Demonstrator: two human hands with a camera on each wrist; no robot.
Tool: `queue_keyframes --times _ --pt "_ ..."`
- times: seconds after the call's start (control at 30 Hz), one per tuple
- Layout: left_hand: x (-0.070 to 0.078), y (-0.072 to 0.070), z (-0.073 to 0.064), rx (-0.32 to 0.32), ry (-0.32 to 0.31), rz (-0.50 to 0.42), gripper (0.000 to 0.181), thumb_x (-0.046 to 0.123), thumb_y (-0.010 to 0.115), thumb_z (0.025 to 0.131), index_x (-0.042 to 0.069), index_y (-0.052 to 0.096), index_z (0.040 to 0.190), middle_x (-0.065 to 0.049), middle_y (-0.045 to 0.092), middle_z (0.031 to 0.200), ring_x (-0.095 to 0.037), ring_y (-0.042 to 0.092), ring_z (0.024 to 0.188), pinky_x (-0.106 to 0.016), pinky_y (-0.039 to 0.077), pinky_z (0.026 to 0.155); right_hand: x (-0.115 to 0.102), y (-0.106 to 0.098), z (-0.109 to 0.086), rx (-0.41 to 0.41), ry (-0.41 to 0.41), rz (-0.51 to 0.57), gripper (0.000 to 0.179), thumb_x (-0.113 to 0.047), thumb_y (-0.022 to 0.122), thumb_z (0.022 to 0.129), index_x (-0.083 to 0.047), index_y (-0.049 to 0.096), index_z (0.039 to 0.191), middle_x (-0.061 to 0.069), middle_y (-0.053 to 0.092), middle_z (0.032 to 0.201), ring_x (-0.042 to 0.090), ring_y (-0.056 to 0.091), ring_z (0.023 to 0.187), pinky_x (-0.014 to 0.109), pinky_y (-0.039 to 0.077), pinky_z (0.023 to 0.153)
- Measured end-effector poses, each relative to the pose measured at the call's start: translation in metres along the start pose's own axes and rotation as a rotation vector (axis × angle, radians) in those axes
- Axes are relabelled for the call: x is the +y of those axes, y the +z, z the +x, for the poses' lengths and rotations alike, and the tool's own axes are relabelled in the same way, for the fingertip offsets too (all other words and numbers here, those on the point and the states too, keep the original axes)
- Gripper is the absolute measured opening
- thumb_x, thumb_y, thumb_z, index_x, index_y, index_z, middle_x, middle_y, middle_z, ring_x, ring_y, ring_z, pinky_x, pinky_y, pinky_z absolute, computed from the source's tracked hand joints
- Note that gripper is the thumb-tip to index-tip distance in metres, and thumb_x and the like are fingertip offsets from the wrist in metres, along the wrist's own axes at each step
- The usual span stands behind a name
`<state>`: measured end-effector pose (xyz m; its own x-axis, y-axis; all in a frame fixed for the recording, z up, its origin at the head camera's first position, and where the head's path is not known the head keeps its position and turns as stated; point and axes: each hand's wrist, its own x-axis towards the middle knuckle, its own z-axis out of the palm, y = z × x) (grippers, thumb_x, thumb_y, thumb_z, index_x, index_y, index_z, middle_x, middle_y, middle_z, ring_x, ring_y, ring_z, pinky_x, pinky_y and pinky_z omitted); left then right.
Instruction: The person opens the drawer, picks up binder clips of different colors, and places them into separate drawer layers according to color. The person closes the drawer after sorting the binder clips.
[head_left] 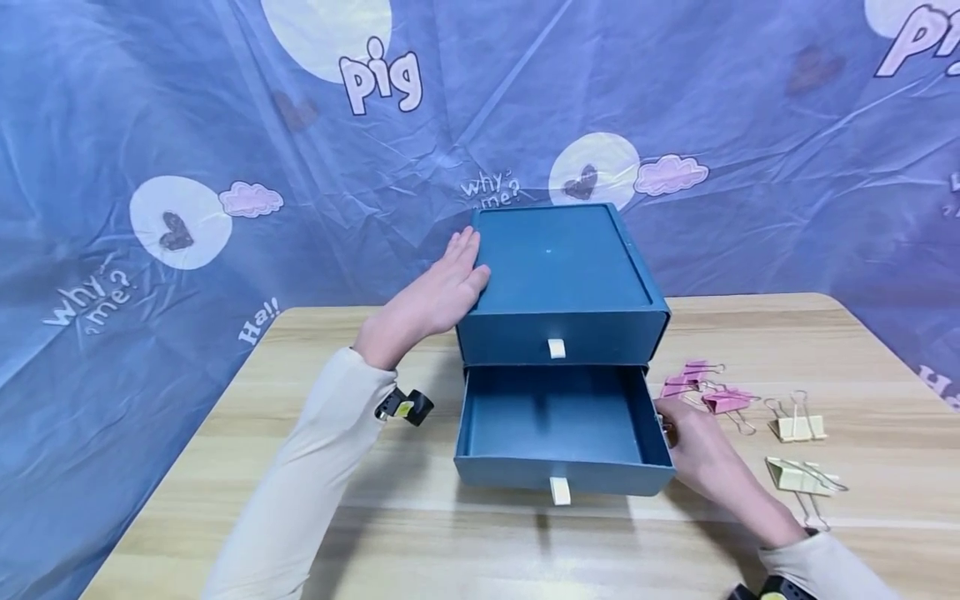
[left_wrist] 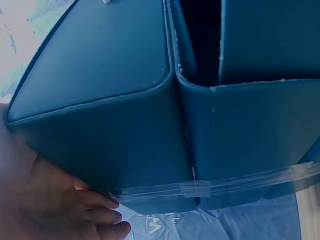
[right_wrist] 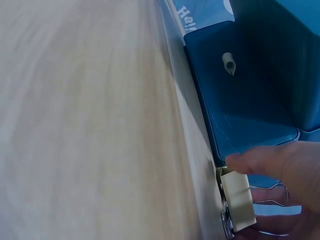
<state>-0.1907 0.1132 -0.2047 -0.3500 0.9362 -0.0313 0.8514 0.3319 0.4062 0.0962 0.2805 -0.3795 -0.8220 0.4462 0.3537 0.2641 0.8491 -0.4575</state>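
Nearest us, at lower left, runs a pale sleeve (head_left: 277,500). Right of centre, our right hand (head_left: 701,446) pinches a yellow clip (right_wrist: 239,200) beside the lower drawer (head_left: 517,473). We judge the drawer's opening done; nothing shows inside, and the loose clips (head_left: 801,477) at right seem left to handle. Beyond, upper centre, our left hand (head_left: 442,287) rests straight-fingered against the cabinet (head_left: 555,267).

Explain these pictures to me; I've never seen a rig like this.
There is no machine here, just a person working bare-handed. One picture looks down from the head; the other two come from wrist cameras, left and right. A blue drawer unit stands on the table, its lower drawer pulled out. The left hand rests against the unit's left side. The right hand, beside that drawer, holds a pale yellow binder clip, clearest from the right wrist. Pink clips and more yellow clips lie nearby.
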Motion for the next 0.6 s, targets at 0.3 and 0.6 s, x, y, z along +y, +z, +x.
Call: queue_keyframes --times 0.3,0.6 --pt "0.001 -0.003 -0.006 -0.014 -0.028 0.064 0.060 0.031 0.018 0.105 0.000 0.000 0.153 -0.013 -0.006 0.161 -0.025 -0.011 0.148 -0.038 -0.002 0.120 0.000 -0.001 0.001 0.005 0.018 0.004 0.041 -0.002 0.080 0.068 0.004 0.066 0.106 0.015 0.068 0.093 0.025 0.063 0.081 0.040 0.052 0.068" --pt "0.005 -0.002 -0.004 -0.005 -0.039 0.093 0.059 0.030 0.018 0.105 0.000 0.001 0.153 -0.014 -0.004 0.161 -0.027 -0.009 0.148 -0.039 -0.004 0.120 -0.003 -0.016 0.004 -0.050 0.132 0.040 0.036 0.000 0.072 0.075 0.003 0.066 0.111 0.011 0.070 0.089 0.020 0.063 0.075 0.034 0.051 0.064"
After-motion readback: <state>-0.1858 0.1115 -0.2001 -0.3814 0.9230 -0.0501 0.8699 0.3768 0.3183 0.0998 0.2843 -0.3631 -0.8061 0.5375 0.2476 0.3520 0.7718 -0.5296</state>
